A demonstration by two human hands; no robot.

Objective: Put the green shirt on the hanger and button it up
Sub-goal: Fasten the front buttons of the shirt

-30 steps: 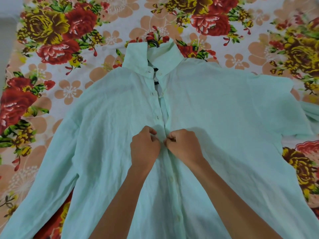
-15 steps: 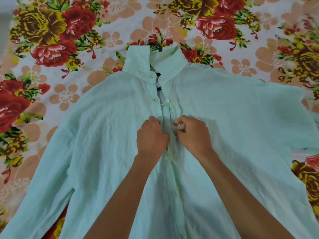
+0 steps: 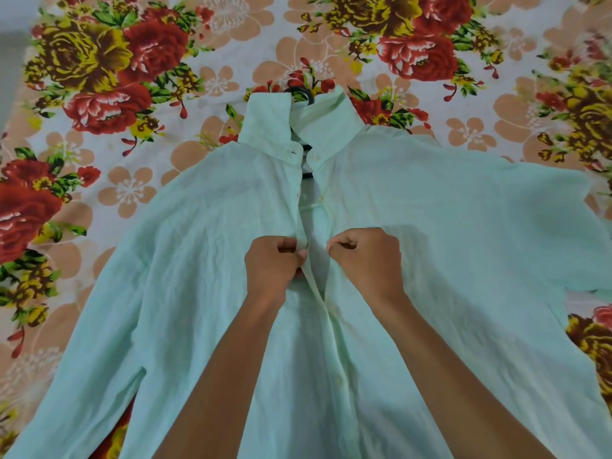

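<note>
Floral bedsheet [image 3: 139,193] under green shirt [image 3: 205,260]; hanger [image 3: 306,94] far. Placket edges pinched by left hand [image 3: 271,270] and, seemingly, right hand [image 3: 366,263]; button may be misaligned if fabric slips.

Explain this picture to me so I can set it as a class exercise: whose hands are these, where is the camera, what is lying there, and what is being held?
There is no machine here. A person wears one wide-angle camera on the head, looking forward and down, so both arms reach in from the bottom edge. A pale green, thin, crinkled button-up shirt lies face up on a bedsheet printed with red and yellow flowers. A black hanger is inside it; its hook peeks out above the collar. The left hand and right hand each pinch one front edge of the shirt at chest height. Below the hands the front looks closed; above them it is open up to the collar.
</note>
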